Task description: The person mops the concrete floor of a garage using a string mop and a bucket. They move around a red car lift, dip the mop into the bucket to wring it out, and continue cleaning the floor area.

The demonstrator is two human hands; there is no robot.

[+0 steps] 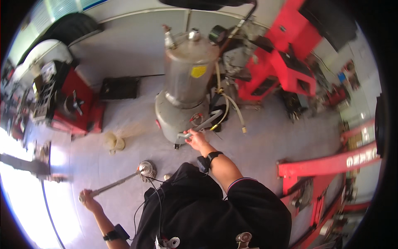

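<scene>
At the lower left, my left hand (91, 203) is closed round the end of a mop's pole (117, 183). The pole slants up to the right, to a round metal mop head (147, 168) with a stringy fringe, close to the floor by my legs. My right hand (196, 139) reaches forward, fingers wrapped round a grey bent handle (206, 122) at the near side of a tank machine. That machine has an upright metal cylinder (186, 81) with a yellow label, standing on a wider grey base (172, 114). A pale hose (237, 110) hangs at its right.
A yellowish container (114, 142) stands on the floor at left. A red wheel machine (76, 99) is beyond it, with a black flat box (120, 88) by the wall. Large red equipment (275, 62) fills the far right; a red lift arm (327, 162) juts in from the right.
</scene>
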